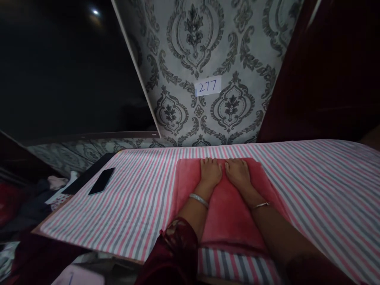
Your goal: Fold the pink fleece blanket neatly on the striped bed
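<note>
Where the red towel [225, 206] lies folded on the striped sheet [311, 186], both the left hand [210, 171] and right hand [238, 172] press flat on its far end, fingers extended, grasping nothing. A dark phone [101, 181] lies well apart to the left.

The bed [311, 186] is covered with a pink, grey and white striped sheet. A red folded plush towel [225, 213] lies flat at its centre. A black rectangular phone [101, 181] lies near the left edge.
</note>
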